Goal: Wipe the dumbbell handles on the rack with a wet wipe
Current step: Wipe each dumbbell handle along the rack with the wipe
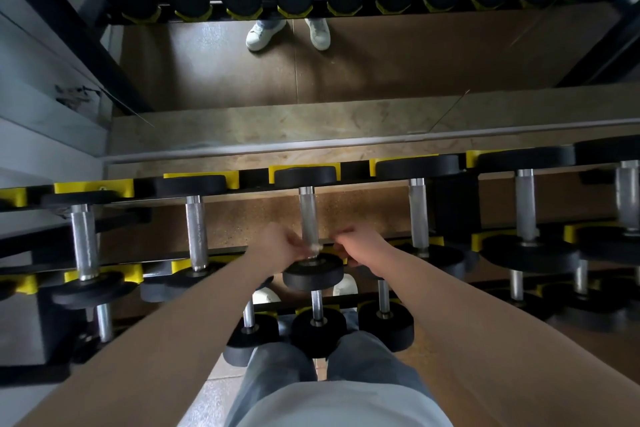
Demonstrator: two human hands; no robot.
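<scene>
A rack (pixel 221 251) with yellow cradles holds a row of black dumbbells with silver knurled handles. The middle dumbbell's handle (pixel 307 211) runs away from me. At its near end, a small white wet wipe (pixel 314 247) is wrapped against the metal. My left hand (pixel 280 246) pinches the wipe from the left side of the handle. My right hand (pixel 360 246) pinches it from the right, fingers curled. The near black weight head (pixel 313 274) sits just below both hands.
Neighbouring dumbbell handles (pixel 196 232) (pixel 418 215) stand to either side on the top tier. A lower tier (pixel 318 326) of smaller dumbbells is under my arms. A mirror (pixel 346 62) behind the rack reflects the floor, white shoes and the dumbbells.
</scene>
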